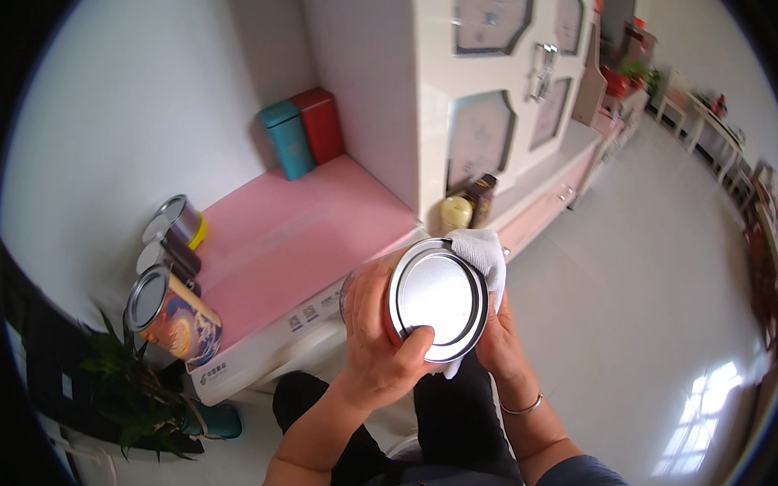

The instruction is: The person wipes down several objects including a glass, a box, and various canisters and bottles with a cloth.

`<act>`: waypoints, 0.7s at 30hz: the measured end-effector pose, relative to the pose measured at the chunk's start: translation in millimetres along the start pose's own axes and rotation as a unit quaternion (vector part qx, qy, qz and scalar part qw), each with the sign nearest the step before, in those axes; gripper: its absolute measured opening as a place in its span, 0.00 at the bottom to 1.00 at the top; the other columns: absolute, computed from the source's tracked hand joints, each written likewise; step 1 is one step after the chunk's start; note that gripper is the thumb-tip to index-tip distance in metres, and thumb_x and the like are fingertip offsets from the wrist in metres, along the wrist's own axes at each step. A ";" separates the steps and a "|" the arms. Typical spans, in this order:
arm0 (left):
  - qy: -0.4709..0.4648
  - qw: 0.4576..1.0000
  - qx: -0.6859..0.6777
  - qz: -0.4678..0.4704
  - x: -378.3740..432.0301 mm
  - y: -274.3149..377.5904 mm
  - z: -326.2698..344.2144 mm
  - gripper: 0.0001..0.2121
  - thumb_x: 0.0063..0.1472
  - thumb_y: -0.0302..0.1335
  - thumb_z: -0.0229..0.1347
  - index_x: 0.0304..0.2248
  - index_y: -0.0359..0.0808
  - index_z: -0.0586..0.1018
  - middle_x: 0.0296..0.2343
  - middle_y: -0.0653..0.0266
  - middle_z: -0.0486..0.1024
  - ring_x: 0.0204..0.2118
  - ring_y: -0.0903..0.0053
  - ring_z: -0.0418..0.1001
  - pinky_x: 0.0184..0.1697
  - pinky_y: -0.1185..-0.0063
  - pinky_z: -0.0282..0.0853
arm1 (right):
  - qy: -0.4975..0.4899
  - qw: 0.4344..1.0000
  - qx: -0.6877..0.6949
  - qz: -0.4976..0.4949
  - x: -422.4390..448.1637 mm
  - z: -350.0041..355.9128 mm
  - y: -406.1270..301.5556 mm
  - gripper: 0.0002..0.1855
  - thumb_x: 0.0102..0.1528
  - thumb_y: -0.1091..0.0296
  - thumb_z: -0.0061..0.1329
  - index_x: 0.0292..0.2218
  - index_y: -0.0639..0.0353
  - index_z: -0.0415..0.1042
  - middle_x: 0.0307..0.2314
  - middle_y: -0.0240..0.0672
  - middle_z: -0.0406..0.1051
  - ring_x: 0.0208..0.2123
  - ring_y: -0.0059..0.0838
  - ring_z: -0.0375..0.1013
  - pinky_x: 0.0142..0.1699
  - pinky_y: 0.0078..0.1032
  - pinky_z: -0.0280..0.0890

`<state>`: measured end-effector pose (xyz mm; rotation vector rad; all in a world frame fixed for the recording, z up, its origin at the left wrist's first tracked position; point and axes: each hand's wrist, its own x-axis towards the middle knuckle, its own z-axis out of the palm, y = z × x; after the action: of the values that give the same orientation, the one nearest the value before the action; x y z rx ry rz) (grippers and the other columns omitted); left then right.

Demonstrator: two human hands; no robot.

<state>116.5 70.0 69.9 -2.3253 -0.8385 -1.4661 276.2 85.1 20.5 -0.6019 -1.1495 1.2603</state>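
A round metal can [438, 298] with a shiny silver lid is held up in front of me, lid towards the camera. My left hand [379, 345] grips its left side, the thumb resting on the lid's rim. On the far right side, a white cloth [485, 259] lies against the can, and my right hand [502, 343] presses it there; part of that hand is hidden behind can and cloth. Left of my hands is a pink surface [299, 233]. At its near left corner stands a can with a colourful wave print [184, 322].
Beyond the printed can are a dark canister [181, 254] and a silver tin [179, 216]. Teal [290, 137] and red [321, 126] tins stand at the back. A white cabinet [432, 116] rises ahead, with a cream-lidded jar [456, 213] before it. A potted plant [133, 388] is at lower left.
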 end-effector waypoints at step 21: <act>-0.224 0.931 0.072 0.280 27.8 73.5 39.7 0.14 0.51 0.29 0.51 0.33 0.45 0.58 0.43 0.48 0.56 0.45 0.55 0.61 0.45 0.60 0.60 | 0.255 0.925 -0.278 0.045 -118.9 -131.8 -81.4 0.22 0.54 0.56 0.41 0.46 0.60 0.60 0.30 0.31 0.66 0.34 0.20 0.62 0.40 0.20 0.59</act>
<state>198.6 40.6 82.3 -2.5242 -0.3007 -0.6303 440.9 -18.4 4.0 -1.3339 -1.0305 0.7624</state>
